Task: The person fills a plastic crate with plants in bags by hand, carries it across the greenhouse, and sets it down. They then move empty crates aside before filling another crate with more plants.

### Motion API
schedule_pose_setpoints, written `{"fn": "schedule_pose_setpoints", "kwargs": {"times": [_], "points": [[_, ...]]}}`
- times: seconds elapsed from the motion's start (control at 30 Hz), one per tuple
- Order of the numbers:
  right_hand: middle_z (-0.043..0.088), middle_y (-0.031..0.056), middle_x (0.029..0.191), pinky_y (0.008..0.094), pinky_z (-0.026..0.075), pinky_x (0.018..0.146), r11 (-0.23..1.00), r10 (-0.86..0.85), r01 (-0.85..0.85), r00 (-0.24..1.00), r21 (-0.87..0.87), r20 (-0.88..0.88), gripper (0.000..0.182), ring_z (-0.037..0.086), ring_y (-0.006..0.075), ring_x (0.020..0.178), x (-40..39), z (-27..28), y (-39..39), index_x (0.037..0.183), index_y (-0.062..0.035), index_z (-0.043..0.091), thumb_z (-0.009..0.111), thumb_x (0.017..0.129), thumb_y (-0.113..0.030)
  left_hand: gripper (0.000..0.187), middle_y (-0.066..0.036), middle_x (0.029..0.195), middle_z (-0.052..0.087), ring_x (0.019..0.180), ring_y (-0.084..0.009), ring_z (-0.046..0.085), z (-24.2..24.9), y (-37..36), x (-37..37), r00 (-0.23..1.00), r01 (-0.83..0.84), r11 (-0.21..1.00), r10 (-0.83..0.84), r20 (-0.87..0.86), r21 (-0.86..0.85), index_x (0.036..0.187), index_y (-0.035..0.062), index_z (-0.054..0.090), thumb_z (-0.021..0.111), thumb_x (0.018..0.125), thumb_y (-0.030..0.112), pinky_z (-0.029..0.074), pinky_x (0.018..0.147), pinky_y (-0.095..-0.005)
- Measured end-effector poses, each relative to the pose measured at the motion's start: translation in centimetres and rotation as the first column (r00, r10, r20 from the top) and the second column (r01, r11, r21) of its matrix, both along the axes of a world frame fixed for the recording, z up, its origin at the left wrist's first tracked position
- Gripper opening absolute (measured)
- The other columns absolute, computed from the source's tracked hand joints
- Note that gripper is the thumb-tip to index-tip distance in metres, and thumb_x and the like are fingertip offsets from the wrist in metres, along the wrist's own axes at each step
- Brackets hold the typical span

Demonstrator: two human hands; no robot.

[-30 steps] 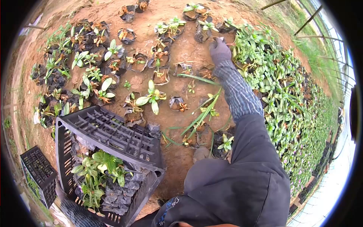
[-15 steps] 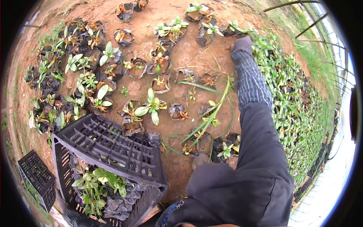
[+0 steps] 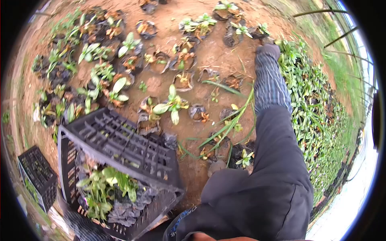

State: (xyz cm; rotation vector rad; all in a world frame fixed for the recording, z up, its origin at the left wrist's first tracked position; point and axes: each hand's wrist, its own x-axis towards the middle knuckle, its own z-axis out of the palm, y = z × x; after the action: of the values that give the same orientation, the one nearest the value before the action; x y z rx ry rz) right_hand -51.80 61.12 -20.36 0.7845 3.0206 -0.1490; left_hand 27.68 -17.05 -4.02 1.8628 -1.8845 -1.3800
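At the left edge of the reddish soil (image 3: 203,176) stands a small black crate (image 3: 37,170). Just right of it, the left hand (image 3: 62,202) is at the near left side of a large slatted black crate (image 3: 159,164); its fingers are too hidden to tell whether they grip. Inside this crate lie leafy seedlings (image 3: 100,189) beside dark, crumpled bags (image 3: 126,209). Beyond it, bagged plants (image 3: 94,52) crowd the soil's far left corner. Across the middle stand scattered pots, a broad-leaved plant (image 3: 172,106) and, farther right, long grass blades (image 3: 230,127). The gloved right hand (image 3: 268,50) reaches down toward the far edge, at the border of a dense plant block (image 3: 307,94); whether its fingers grasp anything cannot be told.
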Motion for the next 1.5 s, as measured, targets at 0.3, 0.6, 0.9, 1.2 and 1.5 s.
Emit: {"fn": "schedule_pose_setpoints", "kwargs": {"times": [0.3, 0.6, 0.9, 1.2, 1.5], "points": [[0.058, 0.0014, 0.076, 0.0198, 0.045, 0.056, 0.209, 0.222, -0.566, 0.822, -0.798, -0.525, 0.028, 0.055, 0.0068, 0.065, 18.2, 9.3, -11.8, 0.109, -0.0054, 0.055, 0.06, 0.086, -0.021, 0.039, -0.023, 0.095, 0.06, 0.092, -0.0362, 0.057, 0.6, 1.7, -2.7, 0.443, 0.851, 0.484, -0.457, 0.771, -0.203, 0.122, 0.0064, 0.045, 0.042, 0.089, 0.028, 0.044, 0.076, -0.0409], [0.06, 0.0027, 0.077, 0.0202, 0.042, 0.052, -0.252, 0.952, -0.587, -0.008, -0.769, -0.306, 0.027, 0.053, 0.0074, 0.06, 37.5, 29.7, -30.0, 0.109, -0.0017, 0.055, 0.058, 0.084, -0.011, 0.052, -0.023, 0.115, 0.054, 0.107, -0.036, 0.051, 2.3, 5.6, -5.7, 0.533, 0.709, 0.676, -0.326, 0.781, -0.201, 0.123, 0.0059, 0.046, 0.028, 0.092, 0.044, 0.038, 0.091, -0.0399], [0.059, 0.006, 0.102, 0.0367, 0.05, 0.069, -0.953, 0.295, -0.302, -0.942, 0.022, -0.159, 0.029, 0.061, 0.0218, 0.081, 48.5, 10.7, -44.0, 0.105, -0.0151, 0.056, 0.059, 0.076, -0.018, 0.054, -0.018, 0.093, 0.064, 0.083, -0.0292, 0.061, -3.0, -0.6, -4.5, 0.765, 0.603, 0.738, -0.428, 0.482, -0.301, 0.104, -0.0005, 0.06, 0.04, 0.09, 0.048, 0.047, 0.075, -0.0373], [0.062, 0.0092, 0.089, 0.0308, 0.05, 0.07, 0.092, 0.292, -0.884, 0.464, -0.458, -0.837, 0.017, 0.061, 0.0201, 0.079, 41.6, 17.3, -16.2, 0.097, -0.0054, 0.062, 0.056, 0.081, -0.009, 0.071, -0.012, 0.095, 0.064, 0.082, -0.0221, 0.059, 1.1, 3.4, -3.8, 0.97, 0.199, 0.958, -0.163, 0.178, -0.208, 0.111, -0.0068, 0.056, 0.035, 0.089, 0.058, 0.045, 0.077, -0.0306], [0.058, 0.0183, 0.096, 0.0421, 0.047, 0.074, 0.978, 0.082, -0.143, 0.932, -0.152, -0.353, 0.026, 0.058, 0.0348, 0.087, 28.5, 3.2, 15.0, 0.104, -0.0161, 0.061, 0.061, 0.079, -0.022, 0.071, -0.012, 0.114, 0.059, 0.097, -0.0246, 0.057, 1.9, 4.7, -3.8, 0.969, 0.138, 0.95, -0.072, 0.234, -0.279, 0.122, -0.0031, 0.05, 0.033, 0.089, 0.057, 0.043, 0.085, -0.0311]]}}
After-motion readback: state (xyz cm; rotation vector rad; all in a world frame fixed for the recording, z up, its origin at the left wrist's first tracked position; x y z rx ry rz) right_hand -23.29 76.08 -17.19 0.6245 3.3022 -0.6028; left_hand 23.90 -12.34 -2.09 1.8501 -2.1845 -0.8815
